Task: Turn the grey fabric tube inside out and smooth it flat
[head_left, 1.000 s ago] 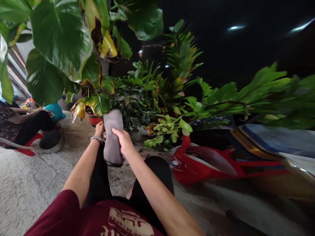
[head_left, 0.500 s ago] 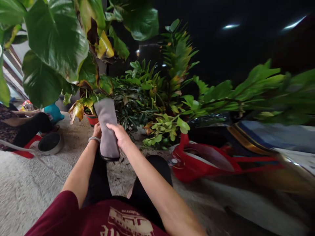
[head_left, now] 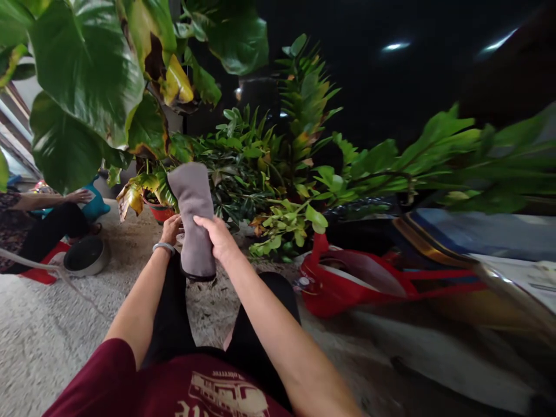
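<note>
A long grey cloth piece [head_left: 196,200], soft-looking, with a dark lower edge and a narrowed middle, is held upright in front of me. My right hand [head_left: 218,236] grips its right side, thumb lying across the front and the other fingers hidden behind. My left hand [head_left: 171,229], with a pale bangle at the wrist, is just left of the cloth piece. Its fingers point towards the back and are partly out of sight; a small gap shows between hand and cloth. Beyond both hands stands a reddish plant pot [head_left: 160,213].
Leafy plants [head_left: 256,150] fill the back. To the right are a red bag [head_left: 343,284] and a blurred blue-topped pile [head_left: 456,231]. At left, a seated person's hand [head_left: 79,196] rests at a turquoise object [head_left: 96,202], near a dark-lined round pot [head_left: 87,255].
My view has shifted slightly. The cloth piece has tilted a little and risen slightly in my right hand, while a gap now shows between it and my left hand.
</note>
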Tool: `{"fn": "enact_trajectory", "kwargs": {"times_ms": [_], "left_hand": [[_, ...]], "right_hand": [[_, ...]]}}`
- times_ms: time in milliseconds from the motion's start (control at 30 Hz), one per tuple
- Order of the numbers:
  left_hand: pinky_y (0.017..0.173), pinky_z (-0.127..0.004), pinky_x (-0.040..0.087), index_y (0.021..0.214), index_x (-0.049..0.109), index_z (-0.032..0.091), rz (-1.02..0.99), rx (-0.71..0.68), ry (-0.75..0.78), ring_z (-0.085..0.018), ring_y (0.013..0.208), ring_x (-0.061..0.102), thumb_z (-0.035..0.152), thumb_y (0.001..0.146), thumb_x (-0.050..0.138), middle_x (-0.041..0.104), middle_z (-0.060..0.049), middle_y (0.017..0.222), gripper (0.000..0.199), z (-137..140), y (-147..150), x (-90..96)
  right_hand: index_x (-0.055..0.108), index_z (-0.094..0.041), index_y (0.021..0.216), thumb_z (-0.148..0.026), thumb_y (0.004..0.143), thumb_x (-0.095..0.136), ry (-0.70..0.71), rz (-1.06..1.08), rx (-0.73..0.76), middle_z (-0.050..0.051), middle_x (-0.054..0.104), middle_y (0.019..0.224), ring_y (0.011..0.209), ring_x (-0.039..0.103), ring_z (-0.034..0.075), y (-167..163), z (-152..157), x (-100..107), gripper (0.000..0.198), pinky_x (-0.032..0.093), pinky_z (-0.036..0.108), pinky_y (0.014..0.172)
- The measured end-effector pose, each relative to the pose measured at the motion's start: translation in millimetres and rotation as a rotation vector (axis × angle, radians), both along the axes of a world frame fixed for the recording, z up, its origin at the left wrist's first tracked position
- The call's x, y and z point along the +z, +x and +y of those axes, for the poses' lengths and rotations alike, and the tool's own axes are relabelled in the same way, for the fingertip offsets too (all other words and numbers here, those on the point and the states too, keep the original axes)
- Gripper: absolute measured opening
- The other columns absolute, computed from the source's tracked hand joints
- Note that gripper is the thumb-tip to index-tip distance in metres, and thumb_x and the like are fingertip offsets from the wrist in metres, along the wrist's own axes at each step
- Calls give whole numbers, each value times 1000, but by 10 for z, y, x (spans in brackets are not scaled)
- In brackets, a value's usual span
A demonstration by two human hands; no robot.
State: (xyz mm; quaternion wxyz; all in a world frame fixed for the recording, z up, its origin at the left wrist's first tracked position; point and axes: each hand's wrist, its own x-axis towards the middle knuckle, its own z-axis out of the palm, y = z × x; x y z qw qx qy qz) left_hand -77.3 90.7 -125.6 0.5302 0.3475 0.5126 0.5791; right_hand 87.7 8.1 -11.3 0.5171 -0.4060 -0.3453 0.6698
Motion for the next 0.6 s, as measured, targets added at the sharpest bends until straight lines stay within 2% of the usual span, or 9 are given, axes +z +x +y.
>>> {"fn": "enact_trajectory", "kwargs": {"times_ms": [67, 133, 233, 300, 367, 433, 500, 600], "left_hand": [[52, -24, 46, 78, 65, 15, 7, 33, -16, -12, 55, 58, 41, 68, 81, 62, 1, 63, 32, 33, -4, -28], [51, -23, 47, 79, 63, 16, 14, 67, -35, -12, 56, 59, 40, 66, 82, 60, 2, 62, 33, 64, -34, -63], [53, -23, 49, 81, 62, 16, 14, 61, -32, -13, 59, 62, 41, 65, 84, 60, 2, 63, 36, 87, -94, -107], [53, -23, 50, 80, 62, 16, 11, 41, -22, -13, 59, 63, 41, 64, 84, 60, 2, 64, 37, 84, -114, -116], [53, -23, 50, 80, 61, 16, 11, 28, -19, -13, 59, 63, 41, 65, 84, 60, 2, 64, 36, 74, -107, -109], [53, -23, 50, 80, 62, 16, 18, 29, -22, -13, 59, 62, 39, 66, 84, 60, 2, 65, 35, 63, -81, -95], [54, -23, 49, 81, 62, 16, 28, 39, -22, -13, 59, 62, 39, 68, 83, 60, 2, 65, 33, 55, -51, -86], [54, -23, 50, 80, 61, 17, 40, 36, -33, -13, 60, 63, 40, 68, 82, 60, 2, 65, 34, 53, -29, -88]], "right_hand": [[70, -21, 73, -35, 55, 81, -146, -32, 23, 1, 70, 60, 57, 64, 20, 12, -175, -201, 26, 52, 32, 57], [72, -21, 73, -35, 57, 82, -204, -55, 70, 2, 72, 62, 57, 65, 20, 114, -487, -308, 23, 51, 31, 55], [74, -20, 78, -36, 58, 86, -159, -47, 85, 2, 74, 66, 56, 66, 20, 395, -824, -168, 28, 52, 30, 53], [73, -20, 81, -36, 56, 88, -64, -28, -47, 1, 74, 67, 55, 66, 19, 580, -774, 56, 34, 53, 29, 52], [72, -20, 86, -36, 56, 87, 64, 19, -243, 1, 75, 72, 59, 68, 20, 698, -523, 250, 37, 56, 30, 56], [70, -20, 85, -36, 58, 83, 108, 91, -347, 1, 75, 72, 65, 71, 22, 720, -223, 301, 34, 60, 33, 62], [68, -21, 78, -37, 60, 79, -11, 162, -336, 2, 73, 64, 67, 72, 24, 653, -63, 171, 27, 61, 35, 64], [66, -22, 70, -38, 60, 77, -306, 190, -250, 2, 68, 54, 61, 71, 26, 481, -277, -209, 22, 61, 38, 60]]}}
